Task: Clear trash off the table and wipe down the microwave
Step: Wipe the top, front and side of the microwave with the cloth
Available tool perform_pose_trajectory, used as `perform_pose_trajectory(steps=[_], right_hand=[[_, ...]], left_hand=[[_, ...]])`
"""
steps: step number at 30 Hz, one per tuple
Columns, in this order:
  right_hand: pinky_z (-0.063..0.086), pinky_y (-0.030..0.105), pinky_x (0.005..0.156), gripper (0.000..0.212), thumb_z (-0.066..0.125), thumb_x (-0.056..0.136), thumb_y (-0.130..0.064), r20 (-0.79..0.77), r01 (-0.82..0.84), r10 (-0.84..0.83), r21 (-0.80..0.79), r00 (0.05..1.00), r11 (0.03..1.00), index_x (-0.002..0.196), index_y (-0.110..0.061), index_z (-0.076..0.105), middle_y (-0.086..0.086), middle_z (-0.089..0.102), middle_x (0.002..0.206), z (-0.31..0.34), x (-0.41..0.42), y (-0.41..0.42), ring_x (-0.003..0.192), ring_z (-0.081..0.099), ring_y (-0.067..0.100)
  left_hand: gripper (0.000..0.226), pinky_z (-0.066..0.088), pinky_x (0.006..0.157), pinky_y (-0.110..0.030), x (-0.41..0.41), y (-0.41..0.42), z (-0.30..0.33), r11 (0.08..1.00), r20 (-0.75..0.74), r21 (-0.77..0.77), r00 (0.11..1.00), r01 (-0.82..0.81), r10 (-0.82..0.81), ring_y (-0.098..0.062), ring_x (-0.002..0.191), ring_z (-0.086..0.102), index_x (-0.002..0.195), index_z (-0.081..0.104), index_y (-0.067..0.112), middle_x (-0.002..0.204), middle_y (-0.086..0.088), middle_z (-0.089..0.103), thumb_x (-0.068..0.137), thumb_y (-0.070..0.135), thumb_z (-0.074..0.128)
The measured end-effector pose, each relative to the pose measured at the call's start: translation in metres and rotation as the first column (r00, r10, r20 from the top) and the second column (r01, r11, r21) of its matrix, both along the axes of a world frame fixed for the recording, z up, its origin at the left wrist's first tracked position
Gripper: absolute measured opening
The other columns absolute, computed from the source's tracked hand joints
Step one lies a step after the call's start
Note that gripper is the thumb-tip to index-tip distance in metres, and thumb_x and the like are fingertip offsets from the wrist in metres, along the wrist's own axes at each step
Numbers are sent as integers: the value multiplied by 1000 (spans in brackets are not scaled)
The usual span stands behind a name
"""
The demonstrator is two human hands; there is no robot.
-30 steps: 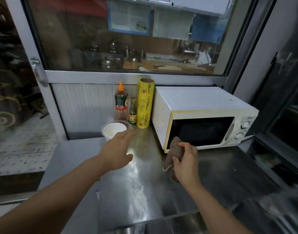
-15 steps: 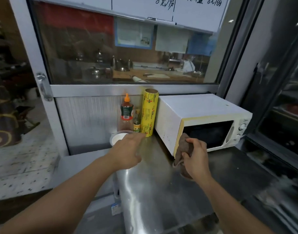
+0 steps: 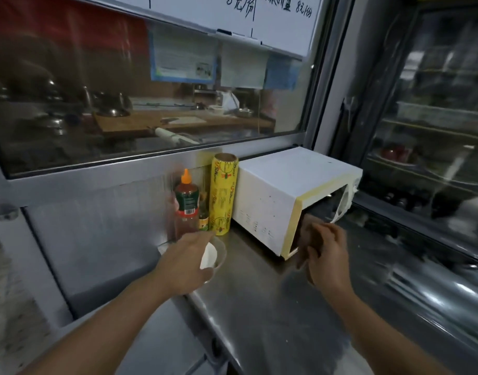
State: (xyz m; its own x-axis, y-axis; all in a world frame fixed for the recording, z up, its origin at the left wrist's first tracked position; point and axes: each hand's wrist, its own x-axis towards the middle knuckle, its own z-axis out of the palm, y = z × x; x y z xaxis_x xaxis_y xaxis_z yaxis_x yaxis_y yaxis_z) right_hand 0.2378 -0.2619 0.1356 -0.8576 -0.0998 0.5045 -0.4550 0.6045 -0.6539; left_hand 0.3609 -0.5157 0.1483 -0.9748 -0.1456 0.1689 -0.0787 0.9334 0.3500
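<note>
A white microwave (image 3: 289,182) with a yellowed front frame stands on the steel table (image 3: 259,315), against the back wall. My right hand (image 3: 325,255) is closed on a brown cloth (image 3: 304,226), which it presses against the lower left of the microwave's door. The cloth is mostly hidden by the hand. My left hand (image 3: 185,262) lies over a clear plastic cup (image 3: 215,254) with white inside, its fingers around the rim. The cup sits in front of the bottles.
A red sauce bottle (image 3: 186,204) with an orange cap, a small dark bottle (image 3: 204,219) and a yellow cling-film roll (image 3: 223,193) stand left of the microwave. A glass window (image 3: 140,98) rises behind them. A glass-door fridge (image 3: 432,125) is at right.
My left hand has moved forward onto the plastic cup and closed around it. My right hand still holds the cloth at the microwave door. The view has swung left and up.
</note>
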Motion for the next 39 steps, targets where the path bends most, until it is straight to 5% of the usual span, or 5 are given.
perform_pose_trajectory(steps=[18,23,28,32,39], right_hand=[[33,17,97,49,55,78,13,-153,114,-108,28,982,993,125,-2,54,11,37,140,-28,-109,-97,122,38,13],[47,48,97,40,57,82,3,-252,227,-194,108,948,968,122,5,56,20,43,137,-42,-119,-100,122,47,35],[43,49,99,37,46,95,-23,-277,255,-198,185,940,949,129,-36,48,-4,45,139,-47,-132,-101,127,44,20],[51,49,87,49,72,76,-2,-490,407,-195,374,849,833,123,-6,58,19,49,133,-50,-153,-103,117,48,33],[10,47,117,99,79,61,-20,-619,600,-82,707,781,374,144,-21,25,4,17,154,-86,-193,-94,134,24,37]], left_hand=[[79,24,112,-37,-199,-54,2,936,55,-150,948,318,-314,-17,139,25,147,18,26,152,3,28,82,38,62],[77,26,107,-40,-252,-73,4,877,29,-294,920,381,-390,-19,134,31,142,23,25,148,3,32,79,38,65],[79,27,108,-42,-300,-86,21,741,26,-495,861,453,-508,-20,134,32,143,22,24,149,1,30,77,41,62],[89,14,114,-45,-338,-96,28,562,92,-687,822,461,-562,-20,142,16,147,11,19,155,-2,15,78,46,61],[105,24,109,-45,-386,-101,24,308,158,-873,815,380,-557,-22,133,34,144,19,18,145,-1,36,65,72,63]])
